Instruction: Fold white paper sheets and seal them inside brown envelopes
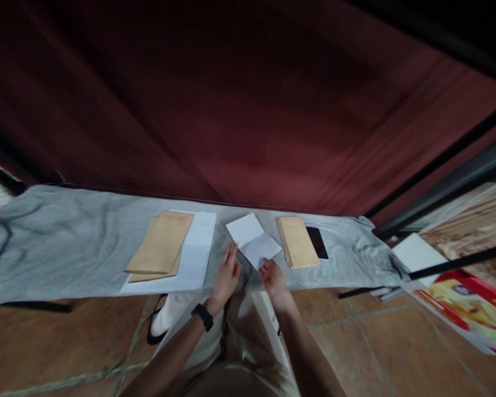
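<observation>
Dark red curtain fills the whole back of the room. In front of it a long low surface is covered by a wrinkled grey cloth, with brown tiled floor below.

The person sits at the middle of the cloth, both bare forearms reaching forward over pale trousers. A folded white paper lies on the cloth straight ahead of the hands, just past the fingertips. It is creased across its middle, and its long axis runs slantwise from far-left to near-right, so its near corner points at the right hand.

That hand is the closer one. Its fingers meet the near corner, and they look lightly pinched on it, though the grip is too small to be sure of. The left hand, with a dark watch at the wrist, is open with straight fingers. It rests flat on the cloth just beside the paper's left edge and grasps nothing.

To the left a left stack of tan envelopes sits on white sheets. On the other side, near the paper, lie a right stack of tan envelopes and a black phone touching its far side. Well off to the right a bright red and yellow poster lies on the floor.
</observation>
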A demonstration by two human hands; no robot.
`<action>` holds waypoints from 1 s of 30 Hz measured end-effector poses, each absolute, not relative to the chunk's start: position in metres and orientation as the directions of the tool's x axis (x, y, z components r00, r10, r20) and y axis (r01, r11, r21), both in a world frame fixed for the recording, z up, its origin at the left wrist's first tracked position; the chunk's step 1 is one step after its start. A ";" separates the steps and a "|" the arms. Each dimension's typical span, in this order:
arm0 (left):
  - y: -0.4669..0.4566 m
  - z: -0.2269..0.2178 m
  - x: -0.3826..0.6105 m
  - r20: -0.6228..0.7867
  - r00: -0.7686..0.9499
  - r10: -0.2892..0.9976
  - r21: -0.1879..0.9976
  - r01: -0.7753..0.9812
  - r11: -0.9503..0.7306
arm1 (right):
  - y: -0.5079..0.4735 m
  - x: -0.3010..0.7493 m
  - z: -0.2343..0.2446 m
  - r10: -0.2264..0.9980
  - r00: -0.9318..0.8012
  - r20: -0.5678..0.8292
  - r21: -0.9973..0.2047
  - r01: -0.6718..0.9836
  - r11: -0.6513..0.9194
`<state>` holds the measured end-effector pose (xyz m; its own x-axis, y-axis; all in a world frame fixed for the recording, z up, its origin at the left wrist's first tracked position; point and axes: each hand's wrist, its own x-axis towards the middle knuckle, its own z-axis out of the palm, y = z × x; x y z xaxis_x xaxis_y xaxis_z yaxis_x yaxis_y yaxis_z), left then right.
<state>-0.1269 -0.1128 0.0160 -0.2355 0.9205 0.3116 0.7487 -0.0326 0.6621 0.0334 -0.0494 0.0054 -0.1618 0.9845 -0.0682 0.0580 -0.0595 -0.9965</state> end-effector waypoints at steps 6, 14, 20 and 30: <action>-0.111 0.006 -0.129 0.266 -0.117 0.957 0.657 0.748 -0.090 | -0.081 0.008 0.001 0.967 -0.215 -0.137 -0.983 -0.091 -0.159; -0.098 -0.001 -0.162 0.188 0.044 0.981 0.744 0.646 -0.172 | -0.102 0.020 0.036 0.797 -0.449 -0.403 -0.763 -0.315 -0.564; -0.105 0.005 -0.181 0.177 0.167 0.970 0.693 0.679 -0.244 | -0.091 0.069 0.046 0.897 -0.353 -0.265 -0.956 -0.023 -0.291; -0.122 0.023 -0.169 0.098 0.165 0.981 0.585 0.789 -0.191 | -0.055 0.106 0.013 0.839 -0.484 0.250 -0.739 0.464 0.488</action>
